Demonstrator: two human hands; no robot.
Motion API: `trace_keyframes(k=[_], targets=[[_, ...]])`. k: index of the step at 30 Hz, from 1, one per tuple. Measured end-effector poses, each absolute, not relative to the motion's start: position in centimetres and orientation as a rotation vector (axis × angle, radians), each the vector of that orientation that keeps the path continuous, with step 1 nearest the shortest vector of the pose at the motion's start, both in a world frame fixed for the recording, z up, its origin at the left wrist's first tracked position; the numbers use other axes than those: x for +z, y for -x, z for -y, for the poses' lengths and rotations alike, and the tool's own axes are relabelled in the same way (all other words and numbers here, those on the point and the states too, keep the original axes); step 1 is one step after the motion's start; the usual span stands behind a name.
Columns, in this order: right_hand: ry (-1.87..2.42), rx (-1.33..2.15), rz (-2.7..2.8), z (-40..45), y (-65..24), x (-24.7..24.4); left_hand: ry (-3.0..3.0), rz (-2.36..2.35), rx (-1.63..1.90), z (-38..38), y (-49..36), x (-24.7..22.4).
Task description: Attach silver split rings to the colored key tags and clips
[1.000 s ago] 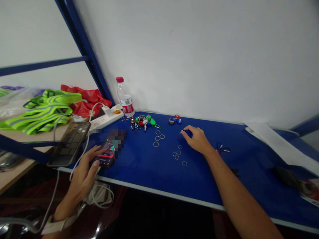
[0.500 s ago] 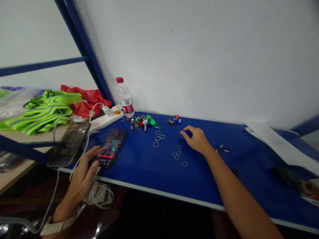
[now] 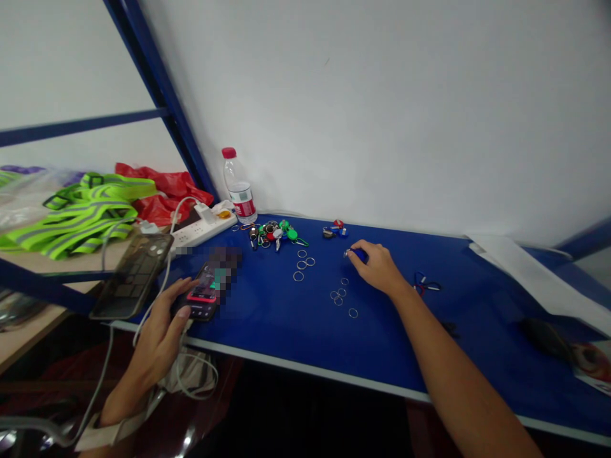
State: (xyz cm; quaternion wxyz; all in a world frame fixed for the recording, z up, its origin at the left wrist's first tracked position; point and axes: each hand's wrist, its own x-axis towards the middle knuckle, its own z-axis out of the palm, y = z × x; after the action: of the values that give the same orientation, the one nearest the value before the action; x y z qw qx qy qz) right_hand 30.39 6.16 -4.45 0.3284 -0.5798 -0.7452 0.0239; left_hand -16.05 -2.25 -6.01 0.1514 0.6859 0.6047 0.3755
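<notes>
My right hand (image 3: 377,267) is closed, thumb and fingers pinching a blue key reel (image 3: 360,255) above the table; a small metal bit sticks out at its left. Most of the reel is hidden by the fingers. At the left, my left hand (image 3: 161,327) lies open with fingers stretched over the near left edge of a phone (image 3: 203,296) with a lit screen, partly blurred out. Between the hands, several metal split rings (image 3: 338,301) lie in two loose groups. More reels (image 3: 337,231), red, blue and black, sit beyond my right hand. Small carabiners (image 3: 427,285) lie right of it.
A pile of assembled key reels (image 3: 277,234) lies near a water bottle (image 3: 240,191) and a white power strip (image 3: 203,230). A second phone (image 3: 131,277) rests at the left by the blue frame. White paper (image 3: 529,273) lies on the right. Charging cables hang by my left wrist.
My left fingers have shifted very slightly at the phone. My right hand stays in place with the blue key reel.
</notes>
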Motion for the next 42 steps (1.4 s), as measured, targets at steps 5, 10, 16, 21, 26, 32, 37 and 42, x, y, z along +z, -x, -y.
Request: trace_keyframes(k=[5,10,16,21,26,32,37,42], targets=[[1.523,0.071,1.968,-6.1,-30.4,-4.5,-1.989,-1.719,1.041,2.0,15.9,-6.1],[1.518,0.071,1.954,-6.1,-30.4,-4.5,-2.047,-1.781,0.994,1.8,15.6,-6.0],[1.517,0.068,1.961,-6.2,-30.4,-4.5,-1.945,-1.729,1.027,2.2,15.6,-5.5],[1.516,0.052,1.951,-6.2,-30.4,-4.6,-1.864,-1.701,1.151,2.5,16.0,-6.0],[1.533,0.054,1.960,-6.2,-30.4,-4.5,-1.845,-1.707,1.170,2.5,16.1,-6.3],[1.526,0.064,1.961,-6.2,-30.4,-4.4,-1.847,-1.746,1.195,2.7,15.7,-6.1],[1.521,0.047,1.959,-6.2,-30.4,-4.5,-1.847,-1.732,1.196,2.8,15.7,-6.3],[1.535,0.055,1.957,-6.2,-30.4,-4.5,-1.831,-1.709,1.194,2.9,15.6,-6.3]])
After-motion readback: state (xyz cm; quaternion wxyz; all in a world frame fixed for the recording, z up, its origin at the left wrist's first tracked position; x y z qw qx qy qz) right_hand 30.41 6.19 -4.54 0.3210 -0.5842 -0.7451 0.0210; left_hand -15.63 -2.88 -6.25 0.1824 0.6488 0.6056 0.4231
